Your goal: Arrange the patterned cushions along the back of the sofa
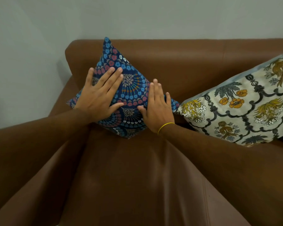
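Observation:
A dark blue cushion [132, 88] with blue, red and white flower rings stands on one corner in the left corner of the brown sofa [194, 62], leaning against its backrest. My left hand [100, 97] lies flat on the cushion's left face, fingers spread. My right hand [157, 108], a yellow band at its wrist, presses flat on the cushion's lower right part. A cream cushion [245, 108] with yellow and orange flowers and dark scalloped lines leans against the backrest to the right, its corner touching the blue one.
The sofa's left armrest [31, 144] runs along the near left. The brown seat [137, 185] stretches toward me below the cushions. A pale grey wall [137, 17] rises behind the backrest.

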